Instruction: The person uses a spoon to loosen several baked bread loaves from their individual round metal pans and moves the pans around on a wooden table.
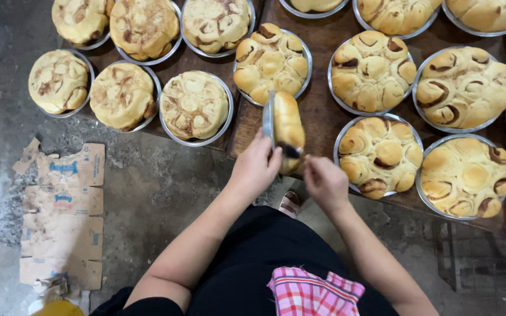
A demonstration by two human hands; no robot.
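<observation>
My left hand (257, 165) grips a round metal pan (269, 119) tipped up on its edge, with a golden swirled bread loaf (288, 126) still in it. My right hand (325, 182) is at the lower edge of that loaf, fingers curled against it. Both hands are held just in front of the near edge of a dark wooden table (317, 111). The loaf's top faces right, the pan's bottom faces left.
Several round metal pans of baked swirl bread cover the table, such as one pan (379, 155) right of my hands and another pan (194, 105) to the left. Flattened cardboard (62, 210) lies on the grey concrete floor at left. A pink checked cloth (311, 292) hangs at my waist.
</observation>
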